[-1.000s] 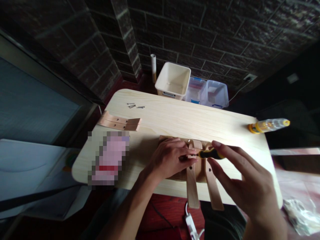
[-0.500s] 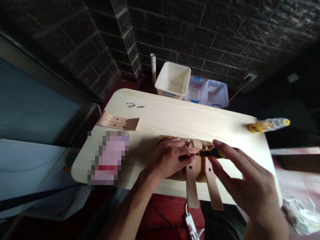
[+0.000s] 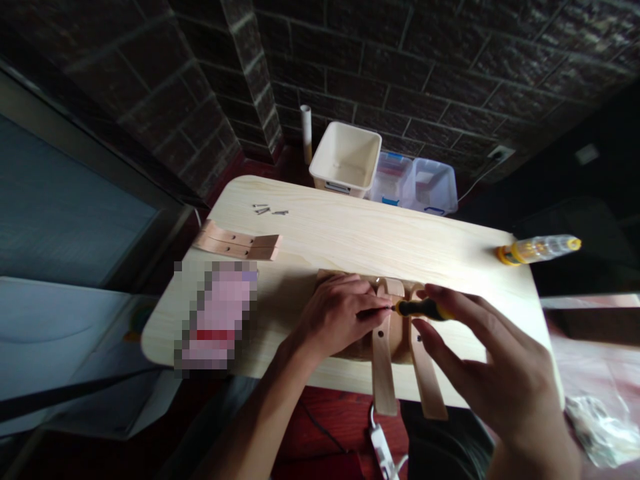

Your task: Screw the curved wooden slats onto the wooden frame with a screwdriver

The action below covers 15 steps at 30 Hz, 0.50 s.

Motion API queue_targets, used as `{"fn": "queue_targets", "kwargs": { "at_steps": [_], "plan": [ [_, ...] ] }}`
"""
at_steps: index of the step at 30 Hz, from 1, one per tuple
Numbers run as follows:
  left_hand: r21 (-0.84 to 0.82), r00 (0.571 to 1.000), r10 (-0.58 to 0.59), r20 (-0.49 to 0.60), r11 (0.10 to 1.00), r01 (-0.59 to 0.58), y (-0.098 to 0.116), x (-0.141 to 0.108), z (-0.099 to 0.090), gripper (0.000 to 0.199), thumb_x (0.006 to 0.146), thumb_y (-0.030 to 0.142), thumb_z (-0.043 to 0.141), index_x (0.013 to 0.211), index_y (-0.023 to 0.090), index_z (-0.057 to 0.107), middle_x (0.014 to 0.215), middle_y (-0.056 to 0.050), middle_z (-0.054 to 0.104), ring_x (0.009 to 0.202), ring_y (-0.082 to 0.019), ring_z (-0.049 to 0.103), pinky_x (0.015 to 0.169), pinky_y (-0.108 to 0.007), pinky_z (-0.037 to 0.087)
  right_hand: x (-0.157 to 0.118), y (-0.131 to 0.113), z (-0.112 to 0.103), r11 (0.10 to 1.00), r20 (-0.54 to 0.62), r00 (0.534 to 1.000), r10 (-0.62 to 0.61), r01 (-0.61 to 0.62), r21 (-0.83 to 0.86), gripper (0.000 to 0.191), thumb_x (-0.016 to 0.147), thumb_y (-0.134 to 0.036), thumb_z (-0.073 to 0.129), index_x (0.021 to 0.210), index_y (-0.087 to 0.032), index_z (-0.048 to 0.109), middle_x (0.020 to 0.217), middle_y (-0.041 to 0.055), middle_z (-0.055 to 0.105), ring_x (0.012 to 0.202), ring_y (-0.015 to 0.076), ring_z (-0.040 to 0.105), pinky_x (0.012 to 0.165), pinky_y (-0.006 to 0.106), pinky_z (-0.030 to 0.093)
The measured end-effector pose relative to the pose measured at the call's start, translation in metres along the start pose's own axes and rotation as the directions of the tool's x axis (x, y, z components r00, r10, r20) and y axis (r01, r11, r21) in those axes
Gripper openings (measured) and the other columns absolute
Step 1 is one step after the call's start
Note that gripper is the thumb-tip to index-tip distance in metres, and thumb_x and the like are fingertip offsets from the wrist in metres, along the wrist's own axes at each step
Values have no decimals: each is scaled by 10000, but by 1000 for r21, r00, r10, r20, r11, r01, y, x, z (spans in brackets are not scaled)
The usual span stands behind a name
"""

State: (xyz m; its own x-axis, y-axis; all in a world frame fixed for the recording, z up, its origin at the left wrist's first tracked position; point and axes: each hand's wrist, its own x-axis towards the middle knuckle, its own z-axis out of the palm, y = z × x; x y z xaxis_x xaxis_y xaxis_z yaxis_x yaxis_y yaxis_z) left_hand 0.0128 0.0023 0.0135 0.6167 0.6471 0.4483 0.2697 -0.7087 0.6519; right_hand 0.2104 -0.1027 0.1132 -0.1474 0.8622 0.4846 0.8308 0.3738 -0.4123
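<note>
My right hand (image 3: 487, 373) grips a screwdriver (image 3: 420, 308) with a black and yellow handle, held flat and pointing left. Its tip meets my left hand (image 3: 340, 317), whose fingers pinch at the shaft where it reaches a wooden assembly (image 3: 400, 333). That assembly lies at the near edge of the pale wooden table (image 3: 350, 240). Two wooden slats (image 3: 384, 373) of it stick out over the edge towards me. Whether a screw sits at the tip is hidden by my fingers.
Two more drilled wooden slats (image 3: 240, 244) lie at the table's left, with a few loose screws (image 3: 267, 211) farther back. A blurred pink patch (image 3: 216, 315) sits front left. A plastic bottle (image 3: 540, 250) lies at the right. Bins (image 3: 346, 160) stand behind the table by the brick wall.
The fingers of my right hand have shifted slightly around the screwdriver handle, as in turning it. My left hand and the wooden assembly have stayed in place.
</note>
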Motion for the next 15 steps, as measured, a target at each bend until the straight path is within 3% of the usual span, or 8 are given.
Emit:
{"fn": "queue_targets", "kwargs": {
  "at_steps": [4,15],
  "plan": [
    [8,1000,8,1,1000,-8,0,0,0,116,1014,271,741,1048,260,852,829,12,767,792,-180,692,813,-353,515,-1,-2,-2,1000,5,1000,-7,7,-27,620,959,-63,749,1534,-250,609,1297,69,810,1104,178,818,1011,257,670],
    [-6,999,35,-24,999,-35,-1,1,1,103,1006,256,742,1023,255,844,814,17,753,764,-167,670,790,-336,490,1,-1,4,1000,-19,1000,-13,13,-15,698,952,-32,766,1570,-300,581,1228,31,800,1063,117,800,959,188,656]
  ]
}}
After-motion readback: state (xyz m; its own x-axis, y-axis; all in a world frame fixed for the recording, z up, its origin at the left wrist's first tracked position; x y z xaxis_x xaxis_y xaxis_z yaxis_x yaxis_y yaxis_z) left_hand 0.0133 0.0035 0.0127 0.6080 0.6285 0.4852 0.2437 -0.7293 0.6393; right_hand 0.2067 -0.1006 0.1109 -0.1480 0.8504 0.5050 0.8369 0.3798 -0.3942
